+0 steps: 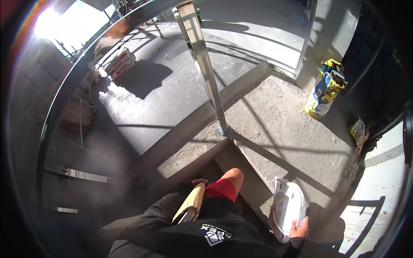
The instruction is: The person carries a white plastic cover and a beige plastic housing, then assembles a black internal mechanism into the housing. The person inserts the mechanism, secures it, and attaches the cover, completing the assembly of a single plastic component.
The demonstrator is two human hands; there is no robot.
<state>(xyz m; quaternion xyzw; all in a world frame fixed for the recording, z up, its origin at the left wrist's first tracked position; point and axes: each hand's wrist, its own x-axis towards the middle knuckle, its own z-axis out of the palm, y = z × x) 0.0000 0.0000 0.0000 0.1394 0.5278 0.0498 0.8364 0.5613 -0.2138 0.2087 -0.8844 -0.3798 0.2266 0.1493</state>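
Under my left arm is a long tan cardboard package (192,201), its near end open with something pale inside. My left hand (199,182) closes around its far end; only part of the fingers shows. On the right, my right hand (300,228) grips a white, smooth-looking bundle (289,205) that seems wrapped in plastic, the thumb lying on top. What is inside the bundle cannot be made out. It hangs over the edge of the rough concrete landing (275,116), beside my bent leg in red shorts (221,189).
Concrete steps (241,165) lie under me. A metal post (204,64) rises from the landing's corner, and a curved-looking rail (60,92) runs left. Yellow-and-blue sacks (325,90) stand far right, near a crumpled bag (359,130). Stacked boxes (119,65) sit on the grey floor (172,92).
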